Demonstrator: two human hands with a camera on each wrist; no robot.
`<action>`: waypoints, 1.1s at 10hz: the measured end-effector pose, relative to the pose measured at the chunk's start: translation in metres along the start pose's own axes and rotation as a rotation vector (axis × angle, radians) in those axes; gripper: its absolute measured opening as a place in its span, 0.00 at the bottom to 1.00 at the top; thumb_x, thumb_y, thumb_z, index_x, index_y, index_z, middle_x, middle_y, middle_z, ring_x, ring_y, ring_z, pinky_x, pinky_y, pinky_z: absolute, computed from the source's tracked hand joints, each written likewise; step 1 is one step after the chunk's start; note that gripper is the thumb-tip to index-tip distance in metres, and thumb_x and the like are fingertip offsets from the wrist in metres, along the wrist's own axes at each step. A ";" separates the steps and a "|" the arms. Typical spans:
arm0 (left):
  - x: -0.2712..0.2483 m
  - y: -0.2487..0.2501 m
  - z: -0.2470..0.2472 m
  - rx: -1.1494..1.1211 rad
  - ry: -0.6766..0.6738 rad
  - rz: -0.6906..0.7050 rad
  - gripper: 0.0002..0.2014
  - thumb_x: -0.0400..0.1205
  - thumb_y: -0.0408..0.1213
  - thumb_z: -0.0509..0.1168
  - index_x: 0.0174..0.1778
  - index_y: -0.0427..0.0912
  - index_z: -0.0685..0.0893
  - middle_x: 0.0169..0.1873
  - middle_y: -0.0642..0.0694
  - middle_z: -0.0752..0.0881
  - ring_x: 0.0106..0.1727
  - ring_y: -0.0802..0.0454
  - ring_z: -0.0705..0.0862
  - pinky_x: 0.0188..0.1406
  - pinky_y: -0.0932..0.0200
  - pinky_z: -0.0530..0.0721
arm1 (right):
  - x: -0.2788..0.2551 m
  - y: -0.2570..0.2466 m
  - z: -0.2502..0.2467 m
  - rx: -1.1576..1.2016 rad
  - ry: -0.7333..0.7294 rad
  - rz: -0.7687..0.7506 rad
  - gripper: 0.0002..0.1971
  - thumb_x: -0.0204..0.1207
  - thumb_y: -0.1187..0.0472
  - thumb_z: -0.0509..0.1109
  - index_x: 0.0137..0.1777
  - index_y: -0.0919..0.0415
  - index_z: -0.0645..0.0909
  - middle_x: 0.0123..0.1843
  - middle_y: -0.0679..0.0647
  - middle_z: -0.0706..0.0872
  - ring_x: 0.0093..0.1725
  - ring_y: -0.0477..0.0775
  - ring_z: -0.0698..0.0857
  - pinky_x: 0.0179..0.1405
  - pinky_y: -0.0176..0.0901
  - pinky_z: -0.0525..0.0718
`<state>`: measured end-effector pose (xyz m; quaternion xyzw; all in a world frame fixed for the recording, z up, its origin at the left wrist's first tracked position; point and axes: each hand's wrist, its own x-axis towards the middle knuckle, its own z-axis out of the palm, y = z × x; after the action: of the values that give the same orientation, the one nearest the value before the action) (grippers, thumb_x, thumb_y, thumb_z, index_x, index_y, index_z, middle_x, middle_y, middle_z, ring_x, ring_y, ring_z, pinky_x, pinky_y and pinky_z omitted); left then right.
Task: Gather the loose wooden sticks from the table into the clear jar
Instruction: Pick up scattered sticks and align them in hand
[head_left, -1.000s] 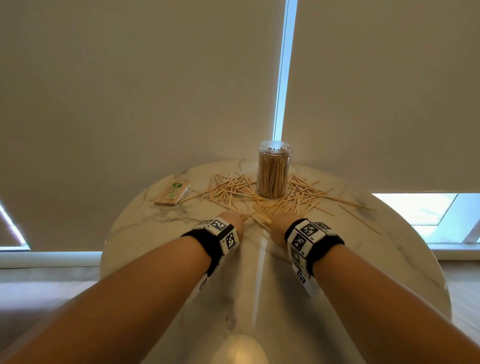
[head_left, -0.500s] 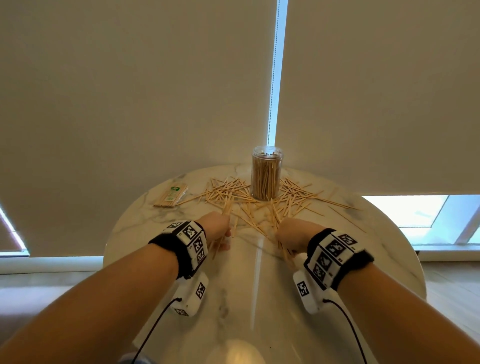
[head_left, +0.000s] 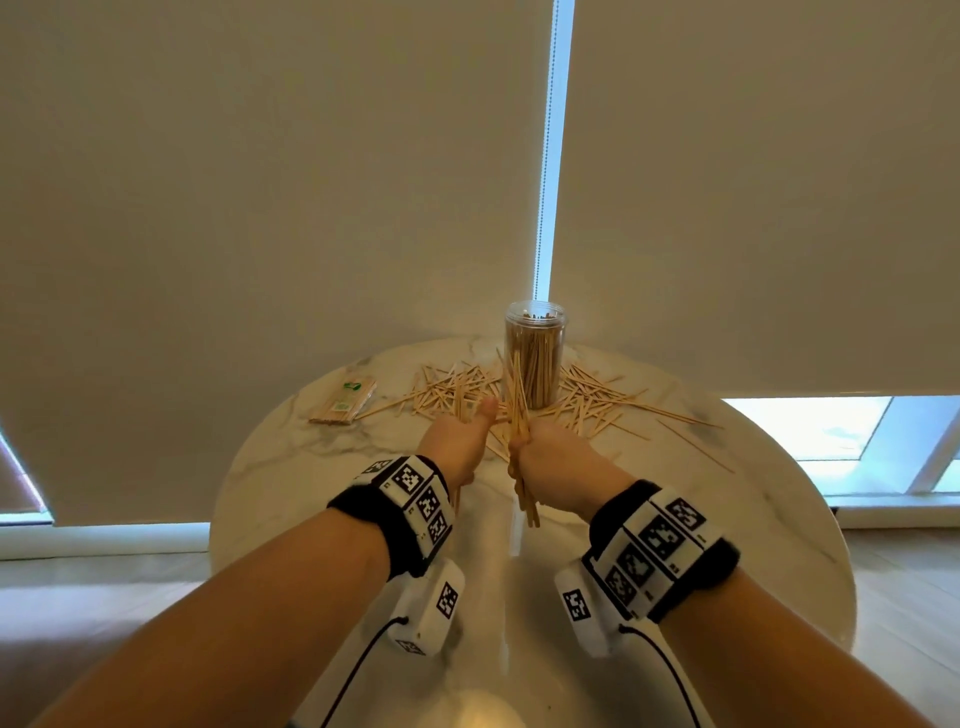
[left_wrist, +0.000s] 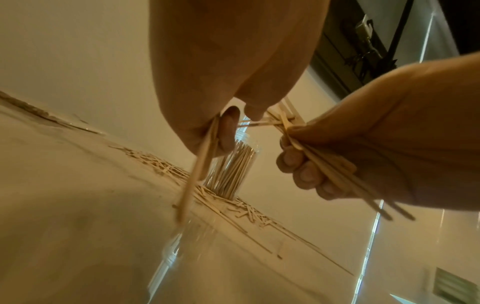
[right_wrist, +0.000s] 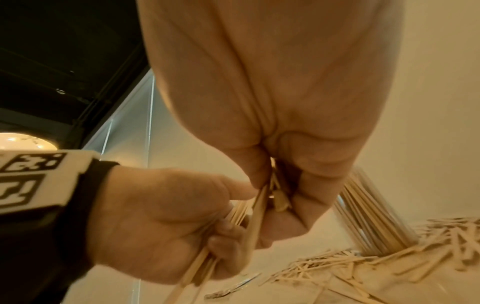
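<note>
A: Round marble counter (head_left: 727, 509) first: loose sticks (head_left: 587, 400) lie scattered around the clear jar (head_left: 535, 358), which stands at the far edge, nearly full.

B: And each grip?

A: Right hand (head_left: 550, 462) clamped on a bundle (head_left: 515, 400); left hand (head_left: 457, 447) pinches fewer sticks. I'd merge the bundles, tap the ends level, then drop them in upright.

No readable text — only coded squares on the wristbands (head_left: 415, 493).

My head camera is looking down over the table (head_left: 727, 493); both wrist cameras are peering up close, sharing the jar (left_wrist: 231, 170).
</note>
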<state>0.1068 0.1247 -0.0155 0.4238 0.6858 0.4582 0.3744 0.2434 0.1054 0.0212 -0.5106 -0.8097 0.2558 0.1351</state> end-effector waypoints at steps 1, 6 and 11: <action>0.005 0.008 -0.004 -0.074 0.181 0.060 0.16 0.86 0.43 0.61 0.67 0.39 0.73 0.45 0.45 0.86 0.39 0.42 0.86 0.41 0.48 0.85 | 0.002 -0.007 0.011 0.045 -0.030 -0.018 0.07 0.84 0.69 0.59 0.49 0.68 0.78 0.54 0.70 0.87 0.53 0.70 0.87 0.54 0.61 0.87; 0.016 0.006 -0.016 -0.378 -0.199 -0.025 0.14 0.92 0.37 0.54 0.54 0.35 0.84 0.39 0.44 0.90 0.41 0.49 0.87 0.49 0.51 0.82 | 0.031 0.011 0.022 0.256 0.109 -0.085 0.08 0.84 0.62 0.60 0.58 0.61 0.79 0.42 0.57 0.85 0.38 0.56 0.84 0.40 0.58 0.89; 0.010 0.006 0.006 -0.473 -0.281 0.056 0.22 0.92 0.47 0.52 0.54 0.33 0.85 0.55 0.36 0.90 0.53 0.45 0.89 0.56 0.49 0.87 | 0.038 -0.002 0.027 -0.568 0.174 -0.256 0.22 0.85 0.64 0.62 0.78 0.67 0.71 0.70 0.62 0.81 0.64 0.59 0.84 0.61 0.47 0.82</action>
<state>0.1099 0.1367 -0.0124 0.4028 0.4893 0.5523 0.5416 0.2124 0.1313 -0.0016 -0.4417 -0.8918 -0.0438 0.0870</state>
